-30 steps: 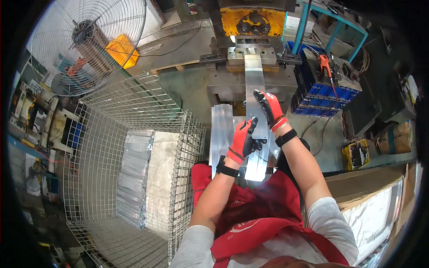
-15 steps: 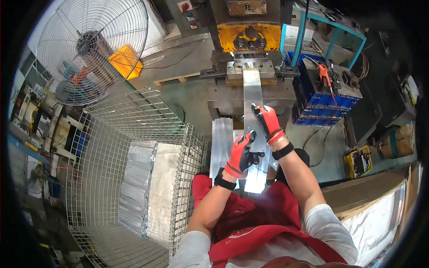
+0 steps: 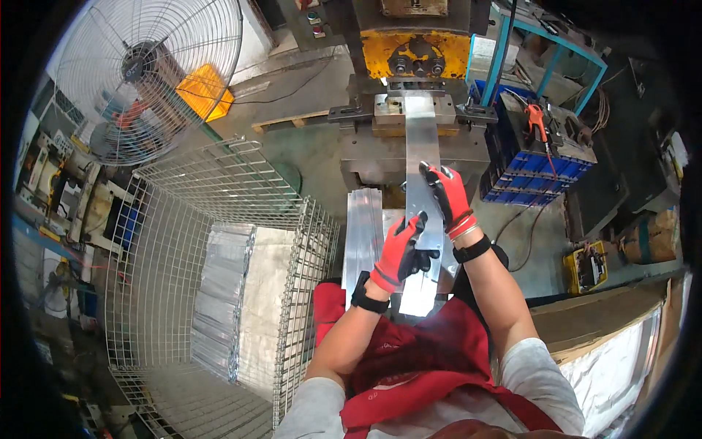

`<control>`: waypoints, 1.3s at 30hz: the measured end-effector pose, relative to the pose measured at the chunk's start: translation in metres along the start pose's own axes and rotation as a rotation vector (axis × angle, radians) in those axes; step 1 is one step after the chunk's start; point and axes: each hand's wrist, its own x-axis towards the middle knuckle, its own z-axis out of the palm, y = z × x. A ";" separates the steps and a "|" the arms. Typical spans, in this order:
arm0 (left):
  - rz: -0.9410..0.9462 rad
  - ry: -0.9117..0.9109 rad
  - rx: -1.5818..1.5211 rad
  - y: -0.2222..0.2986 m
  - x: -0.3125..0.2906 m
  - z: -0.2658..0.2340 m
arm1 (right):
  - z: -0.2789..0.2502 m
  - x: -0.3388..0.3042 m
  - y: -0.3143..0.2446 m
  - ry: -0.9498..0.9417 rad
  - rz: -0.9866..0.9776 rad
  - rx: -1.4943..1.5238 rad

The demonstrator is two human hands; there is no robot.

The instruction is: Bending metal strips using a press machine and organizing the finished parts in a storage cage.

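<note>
A long flat metal strip (image 3: pixel 422 150) runs away from me, its far end lying on the die block (image 3: pixel 389 109) of a press with a yellow front (image 3: pixel 373 54). My left hand (image 3: pixel 398 256), in a red and black glove, grips the strip's near part from the left, thumb on top. Farther along, my right hand (image 3: pixel 452 196), gloved alike, holds the right edge with its fingertips over the surface. Beneath and to the left lies a stack of similar strips (image 3: pixel 363 227). Another bright strip (image 3: pixel 418 301) shows below my left hand.
A wire mesh basket (image 3: pixel 157 293) with stacked metal strips (image 3: pixel 216 300) stands at my left, a large fan (image 3: pixel 142 66) behind it. At right are blue crates (image 3: pixel 526 172) with an orange air gun (image 3: pixel 536 121) on top, and a yellow bin (image 3: pixel 587 267). A cable trails across the floor.
The strip's far end has slid farther onto the die block. Both hands have shifted slightly to the right with it, and the whole view has moved a little.
</note>
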 end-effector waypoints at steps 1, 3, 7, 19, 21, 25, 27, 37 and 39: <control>-0.059 0.004 -0.045 0.003 0.005 -0.002 | 0.004 0.004 -0.003 0.050 0.016 -0.009; -0.094 -0.004 -0.106 -0.006 0.017 -0.014 | 0.008 0.007 -0.005 0.050 0.058 -0.024; 0.190 -0.006 0.254 -0.005 0.013 -0.012 | 0.012 0.012 -0.005 0.038 0.147 -0.056; -0.128 -0.011 -0.161 -0.004 0.022 -0.010 | -0.004 0.011 0.013 -0.074 -0.069 -0.013; -0.152 -0.071 -0.200 -0.004 0.021 -0.015 | 0.003 0.011 0.017 -0.036 -0.094 0.000; -0.103 -0.099 -0.312 -0.015 0.024 -0.025 | 0.010 0.014 0.005 -0.035 0.061 0.057; -0.046 -0.029 -0.157 -0.016 0.024 -0.014 | -0.010 0.020 0.033 -0.077 0.073 0.075; -0.041 -0.054 -0.241 -0.019 0.030 -0.022 | -0.006 0.021 0.045 -0.101 -0.051 0.170; 0.157 -0.054 -0.053 -0.028 0.034 -0.028 | 0.000 0.011 0.034 -0.090 0.048 0.295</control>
